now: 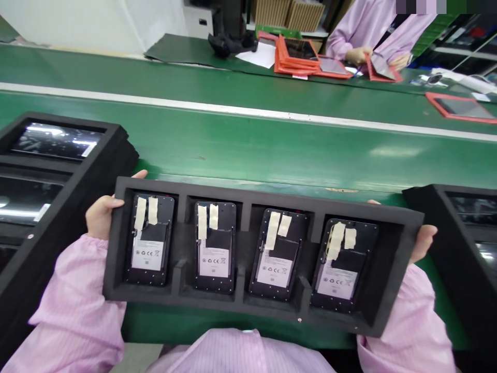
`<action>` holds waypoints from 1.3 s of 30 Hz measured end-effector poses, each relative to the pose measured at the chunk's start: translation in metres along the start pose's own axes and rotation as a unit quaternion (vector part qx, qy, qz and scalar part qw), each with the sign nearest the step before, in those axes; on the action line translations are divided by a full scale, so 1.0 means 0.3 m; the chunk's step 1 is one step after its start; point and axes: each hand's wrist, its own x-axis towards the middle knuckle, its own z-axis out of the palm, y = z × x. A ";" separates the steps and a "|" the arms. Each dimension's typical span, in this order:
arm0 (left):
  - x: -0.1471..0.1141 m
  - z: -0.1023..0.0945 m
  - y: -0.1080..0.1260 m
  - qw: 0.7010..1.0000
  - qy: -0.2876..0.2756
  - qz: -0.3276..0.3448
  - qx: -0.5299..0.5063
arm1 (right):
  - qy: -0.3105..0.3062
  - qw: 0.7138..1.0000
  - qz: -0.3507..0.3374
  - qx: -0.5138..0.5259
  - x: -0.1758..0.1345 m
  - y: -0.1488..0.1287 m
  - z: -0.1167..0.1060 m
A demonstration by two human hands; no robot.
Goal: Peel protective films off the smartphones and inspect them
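Note:
A black foam tray point(209, 305) is held up in front of me between both hands, tilted slightly down to the right. In its compartments lie several phone bodies without back covers, among them the leftmost phone point(149, 235) and the rightmost phone point(347, 264). Each shows a white battery label and two strips of cream tape near its top. My left hand point(101, 213) grips the tray's left end, thumb over the rim. Around the right end closes my right hand point(424, 241); most of its fingers are hidden behind the foam.
Stacked black foam trays point(112, 150) with dark-screened devices stand at left, and another stack point(430, 207) at right. Across the green bench point(240, 134), a person in a pink sleeve point(345, 36) handles a red-framed panel point(382, 67) beside a pile of red-framed screens point(297, 54).

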 end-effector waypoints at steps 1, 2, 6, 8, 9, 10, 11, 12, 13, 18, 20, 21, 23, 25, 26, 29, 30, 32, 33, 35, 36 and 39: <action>0.000 0.002 -0.002 1.000 -0.006 0.001 0.012 | -0.021 0.999 0.020 -0.016 -0.013 -0.006 0.009; -0.001 0.004 -0.003 1.000 -0.014 0.003 0.023 | -0.043 0.998 0.030 -0.030 -0.028 -0.012 0.018; -0.001 0.010 -0.006 0.999 -0.021 -0.004 0.029 | -0.078 0.996 0.006 -0.045 -0.080 -0.033 0.047; -0.002 0.014 -0.007 1.000 -0.008 -0.011 0.008 | -0.076 0.996 -0.002 -0.052 -0.092 -0.038 0.057; -0.002 0.017 -0.008 1.000 -0.001 -0.019 -0.006 | -0.076 0.996 -0.002 -0.053 -0.094 -0.039 0.060; -0.002 0.019 -0.009 0.999 0.002 -0.030 -0.019 | -0.077 0.996 -0.001 -0.053 -0.095 -0.039 0.063; -0.002 0.020 -0.011 0.999 0.008 -0.037 -0.032 | -0.076 0.996 0.000 -0.053 -0.095 -0.039 0.065; -0.001 0.019 -0.013 0.998 0.015 -0.043 -0.042 | -0.075 0.996 0.000 -0.052 -0.095 -0.037 0.068; 0.001 0.017 -0.016 0.997 0.024 -0.048 -0.048 | -0.071 0.996 -0.001 -0.051 -0.095 -0.036 0.070; 0.018 -0.009 -0.031 0.995 0.080 -0.016 -0.051 | -0.037 0.999 0.010 -0.032 -0.103 -0.033 0.091; 0.023 -0.014 -0.033 0.994 0.095 -0.010 -0.051 | -0.030 0.999 0.018 -0.030 -0.107 -0.035 0.098; 0.024 -0.015 -0.032 0.993 0.102 -0.012 -0.050 | -0.030 0.999 0.021 -0.031 -0.108 -0.036 0.101; 0.027 -0.015 -0.031 0.992 0.117 -0.020 -0.050 | -0.028 0.999 0.028 -0.030 -0.107 -0.036 0.103; 0.030 -0.018 -0.031 0.989 0.137 -0.025 -0.049 | -0.025 0.999 0.039 -0.021 -0.105 -0.035 0.102; 0.032 -0.021 -0.032 0.987 0.149 -0.023 -0.048 | -0.025 0.999 0.045 -0.017 -0.102 -0.034 0.100; 0.042 -0.040 -0.039 0.982 0.184 0.000 -0.041 | -0.037 0.998 0.053 -0.016 -0.095 -0.029 0.093; 0.045 -0.046 -0.042 0.981 0.189 0.004 -0.041 | -0.041 0.998 0.052 -0.020 -0.093 -0.028 0.090; 0.050 -0.056 -0.045 0.981 0.189 0.004 -0.043 | -0.042 0.998 0.047 -0.030 -0.089 -0.025 0.085; 0.051 -0.058 -0.045 0.981 0.188 0.001 -0.044 | -0.042 0.998 0.047 -0.033 -0.088 -0.024 0.083; 0.050 -0.057 -0.044 0.982 0.182 -0.001 -0.047 | -0.041 0.997 0.049 -0.032 -0.087 -0.023 0.082; 0.049 -0.055 -0.042 0.983 0.176 -0.004 -0.049 | -0.041 0.997 0.050 -0.030 -0.088 -0.022 0.083; 0.044 -0.050 -0.041 0.988 0.139 -0.013 -0.060 | -0.043 0.997 0.053 -0.029 -0.092 -0.020 0.088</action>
